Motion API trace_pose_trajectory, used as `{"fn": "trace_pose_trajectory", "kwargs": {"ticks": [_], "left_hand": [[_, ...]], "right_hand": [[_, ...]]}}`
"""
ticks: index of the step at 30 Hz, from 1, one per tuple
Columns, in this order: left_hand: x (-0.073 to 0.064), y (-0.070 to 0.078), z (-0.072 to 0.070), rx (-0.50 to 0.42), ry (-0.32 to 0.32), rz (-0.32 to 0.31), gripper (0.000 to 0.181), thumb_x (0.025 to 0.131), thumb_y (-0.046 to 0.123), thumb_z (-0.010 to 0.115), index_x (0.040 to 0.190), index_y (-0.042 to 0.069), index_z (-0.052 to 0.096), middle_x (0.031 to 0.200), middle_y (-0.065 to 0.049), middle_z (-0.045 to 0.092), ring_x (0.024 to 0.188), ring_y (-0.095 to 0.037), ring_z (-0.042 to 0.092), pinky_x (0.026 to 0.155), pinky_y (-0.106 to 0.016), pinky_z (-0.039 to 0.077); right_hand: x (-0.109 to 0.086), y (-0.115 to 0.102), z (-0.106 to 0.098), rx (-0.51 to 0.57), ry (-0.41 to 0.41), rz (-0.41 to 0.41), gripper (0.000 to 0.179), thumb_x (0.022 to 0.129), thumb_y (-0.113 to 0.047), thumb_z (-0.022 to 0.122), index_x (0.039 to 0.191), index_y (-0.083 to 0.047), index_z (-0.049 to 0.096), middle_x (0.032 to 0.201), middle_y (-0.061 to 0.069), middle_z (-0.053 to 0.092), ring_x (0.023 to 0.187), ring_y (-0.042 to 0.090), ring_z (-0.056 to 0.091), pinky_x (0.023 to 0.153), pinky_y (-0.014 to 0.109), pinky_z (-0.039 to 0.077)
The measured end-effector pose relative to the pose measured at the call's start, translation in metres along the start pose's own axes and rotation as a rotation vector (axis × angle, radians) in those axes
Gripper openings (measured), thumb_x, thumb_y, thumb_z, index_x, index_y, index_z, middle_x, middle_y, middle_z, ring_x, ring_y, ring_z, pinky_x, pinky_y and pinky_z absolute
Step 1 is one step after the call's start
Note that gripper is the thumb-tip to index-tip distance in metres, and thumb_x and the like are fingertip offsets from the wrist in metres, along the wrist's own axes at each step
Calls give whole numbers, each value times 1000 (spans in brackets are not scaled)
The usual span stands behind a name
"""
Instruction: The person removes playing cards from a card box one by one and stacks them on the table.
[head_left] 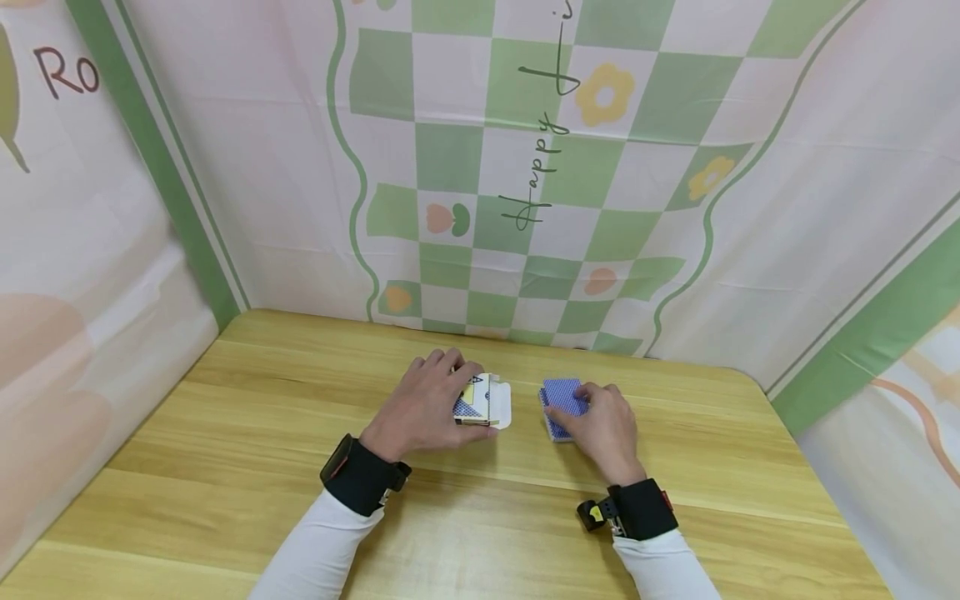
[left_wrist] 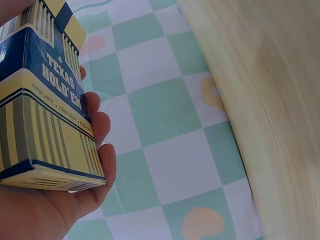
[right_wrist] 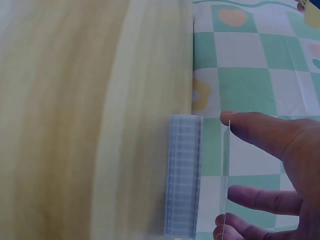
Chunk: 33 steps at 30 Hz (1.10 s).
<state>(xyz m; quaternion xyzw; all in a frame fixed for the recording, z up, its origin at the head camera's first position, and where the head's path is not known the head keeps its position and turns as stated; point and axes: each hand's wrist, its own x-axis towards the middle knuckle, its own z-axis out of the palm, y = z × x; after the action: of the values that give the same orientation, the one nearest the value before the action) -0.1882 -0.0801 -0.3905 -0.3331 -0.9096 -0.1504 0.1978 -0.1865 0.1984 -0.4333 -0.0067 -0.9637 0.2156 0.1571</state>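
My left hand [head_left: 422,407] grips a playing card box [head_left: 472,408] just above or on the table; which one I cannot tell. Its white end flap [head_left: 502,405] stands open toward the right. In the left wrist view the box [left_wrist: 55,105] reads "Texas Hold'em", with fingers curled round its side. Over to the right, a deck of blue-backed cards [head_left: 558,435] lies on the table. Above it my right hand [head_left: 609,423] pinches a thin playing card [head_left: 564,395] by its edges. The right wrist view shows this card [right_wrist: 226,165] edge-on, apart from the deck [right_wrist: 183,175].
The wooden table [head_left: 247,450] carries the box and the deck near its middle. Behind it hangs a green-and-white checkered cloth [head_left: 517,167], meeting the table's back edge. Another cloth panel [head_left: 82,250] closes off the left side.
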Motion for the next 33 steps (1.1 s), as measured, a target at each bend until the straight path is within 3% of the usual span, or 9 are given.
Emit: {"fn": "trace_pose_trajectory", "kwargs": {"ticks": [33], "left_hand": [[0, 2, 0, -8, -22, -10, 83, 67, 85, 38, 118, 22, 53, 102, 4, 46, 86, -12, 41, 69, -30, 33]], "right_hand": [[-1, 0, 5, 0, -53, 41, 65, 66, -50, 75, 105, 0, 63, 94, 16, 53, 80, 27, 50, 67, 37, 38]]}}
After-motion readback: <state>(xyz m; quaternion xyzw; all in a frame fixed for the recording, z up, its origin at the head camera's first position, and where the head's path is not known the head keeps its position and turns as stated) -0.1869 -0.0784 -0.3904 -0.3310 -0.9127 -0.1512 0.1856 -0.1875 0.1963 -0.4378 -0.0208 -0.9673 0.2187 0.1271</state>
